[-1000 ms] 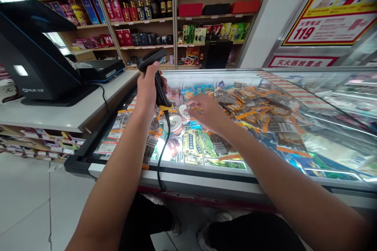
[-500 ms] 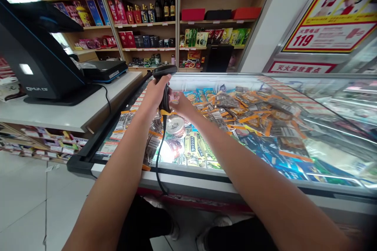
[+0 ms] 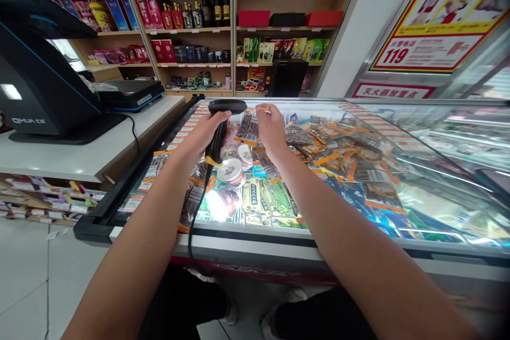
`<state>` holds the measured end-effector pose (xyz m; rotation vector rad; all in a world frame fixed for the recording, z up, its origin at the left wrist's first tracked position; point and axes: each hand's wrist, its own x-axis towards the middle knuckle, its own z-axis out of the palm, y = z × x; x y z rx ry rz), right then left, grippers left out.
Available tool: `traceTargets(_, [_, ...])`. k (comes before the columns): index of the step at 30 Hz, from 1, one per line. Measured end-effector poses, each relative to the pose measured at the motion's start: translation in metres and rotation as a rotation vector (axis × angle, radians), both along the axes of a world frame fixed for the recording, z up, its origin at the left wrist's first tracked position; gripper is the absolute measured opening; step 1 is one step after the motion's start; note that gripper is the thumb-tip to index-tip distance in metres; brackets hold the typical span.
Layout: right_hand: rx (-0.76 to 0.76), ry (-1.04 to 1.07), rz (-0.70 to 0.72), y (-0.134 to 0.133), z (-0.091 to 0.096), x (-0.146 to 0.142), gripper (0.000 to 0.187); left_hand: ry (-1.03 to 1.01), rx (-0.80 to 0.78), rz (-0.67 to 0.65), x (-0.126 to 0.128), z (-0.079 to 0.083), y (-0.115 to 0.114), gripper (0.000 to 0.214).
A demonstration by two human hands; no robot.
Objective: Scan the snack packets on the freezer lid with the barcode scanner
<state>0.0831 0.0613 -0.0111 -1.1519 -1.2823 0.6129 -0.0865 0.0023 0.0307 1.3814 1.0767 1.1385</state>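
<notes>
My left hand (image 3: 205, 130) is wrapped round the grip of a black barcode scanner (image 3: 221, 117) with a yellow band; its cable hangs down over the freezer's front edge. The scanner's head points right, toward a snack packet (image 3: 247, 127) with an orange strip. My right hand (image 3: 270, 127) holds that packet upright by its top edge, just beside the scanner head. Both hands hover over an open chest freezer (image 3: 247, 247) filled with packets and round tubs (image 3: 231, 171).
A black checkout terminal (image 3: 37, 98) and a flat black device (image 3: 127, 93) stand on the white counter (image 3: 79, 156) at left. Wooden shelves (image 3: 235, 29) with boxes and bottles line the back wall. The freezer's glass lid (image 3: 438, 133) covers its right half.
My right hand has picked a packet out of the freezer and lifted it up beside the scanner head. The scanner has tilted lower and further forward in my left hand.
</notes>
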Motion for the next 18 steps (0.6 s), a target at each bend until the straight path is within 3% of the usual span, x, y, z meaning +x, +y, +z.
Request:
traceTargets(3, [0.034,0.072,-0.089,0.007,0.009,0.016,0.016,0.059,-0.039,-0.294,-0.004,-0.004,-0.001,0.031])
traceTargets(6, [0.053,0.105,-0.156,0.012,0.014,0.028,0.016,0.141,-0.015,-0.443,-0.007,-0.008,0.002,0.036])
traceTargets(18, [0.018,0.201,-0.121,0.015,0.007,0.042,0.016,0.152,0.003,-0.556,-0.004,-0.008,-0.001,0.042])
